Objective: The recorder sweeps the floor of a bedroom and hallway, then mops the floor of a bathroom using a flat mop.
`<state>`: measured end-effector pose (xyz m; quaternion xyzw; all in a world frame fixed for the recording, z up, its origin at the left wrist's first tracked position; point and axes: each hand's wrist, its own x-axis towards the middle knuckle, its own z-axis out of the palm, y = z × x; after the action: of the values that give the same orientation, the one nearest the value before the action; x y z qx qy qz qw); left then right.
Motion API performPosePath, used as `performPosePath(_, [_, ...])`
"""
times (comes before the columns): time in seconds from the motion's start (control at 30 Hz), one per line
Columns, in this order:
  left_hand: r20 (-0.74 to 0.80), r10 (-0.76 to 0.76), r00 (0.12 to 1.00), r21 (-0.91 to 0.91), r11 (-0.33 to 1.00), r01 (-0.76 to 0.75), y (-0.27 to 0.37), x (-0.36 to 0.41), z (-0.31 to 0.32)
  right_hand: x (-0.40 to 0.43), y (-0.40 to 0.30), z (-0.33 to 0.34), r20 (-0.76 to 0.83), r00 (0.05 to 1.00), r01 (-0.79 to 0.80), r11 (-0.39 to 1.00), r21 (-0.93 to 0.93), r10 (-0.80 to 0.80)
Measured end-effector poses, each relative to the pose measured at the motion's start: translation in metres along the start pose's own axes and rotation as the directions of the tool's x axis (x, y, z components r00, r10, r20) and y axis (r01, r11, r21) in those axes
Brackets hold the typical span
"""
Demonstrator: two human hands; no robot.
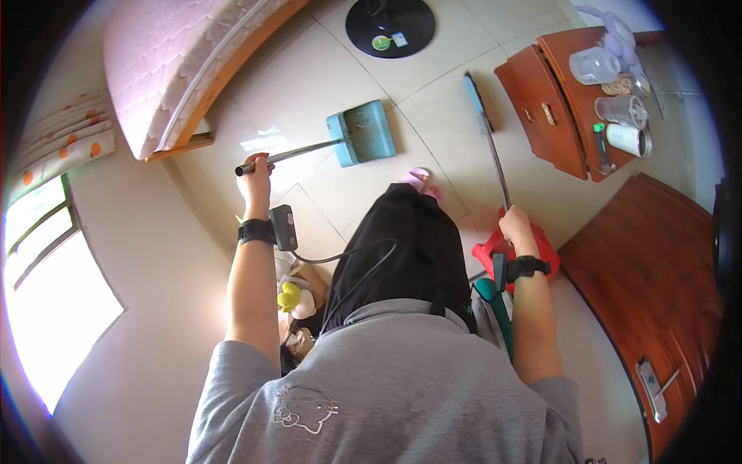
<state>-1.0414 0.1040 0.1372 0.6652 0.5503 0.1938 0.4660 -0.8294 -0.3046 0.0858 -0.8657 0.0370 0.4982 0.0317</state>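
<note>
My left hand [257, 171] grips the metal handle of a blue long-handled dustpan [374, 136] near its end. The pan has a comb-toothed edge by the handle, and small bits of debris show inside it. In my right hand [516, 225] is the metal stick of a broom [476, 95], whose blue head with dark bristles reaches out over the tiled floor to the right of the dustpan. Whether broom and pan touch the floor is hard to tell. A red plastic object [533, 243], perhaps a bin or stool, is partly hidden beneath my right hand.
A bed with a pink mattress [168, 64] stands at upper left. A round black base [390, 26] is on the floor ahead. To the right are a wooden cabinet [536, 116] bearing jars and a wooden door [643, 278]. Plush toys [295, 298] lie by my left side.
</note>
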Motion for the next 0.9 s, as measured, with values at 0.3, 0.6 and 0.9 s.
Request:
performPosePath(0.3, [-0.188,-0.073,0.98,-0.096,0.994,0.056,0.011,-0.021,-0.08,-0.034,-0.044,0.073,-0.038,0.979,0.188,0.964,-0.187,-0.198])
performPosePath(0.6, [-0.299,-0.14,0.944,-0.153,0.983,0.097,-0.008,0.039,-0.164,-0.069,-0.089,0.053,-0.049,0.941,0.306,0.902,-0.303,-0.336])
performPosePath(0.9, [-0.148,-0.165,0.975,-0.168,0.976,0.14,-0.08,0.179,-0.25,-0.078,-0.242,0.173,-0.062,0.989,0.122,0.969,-0.213,-0.138])
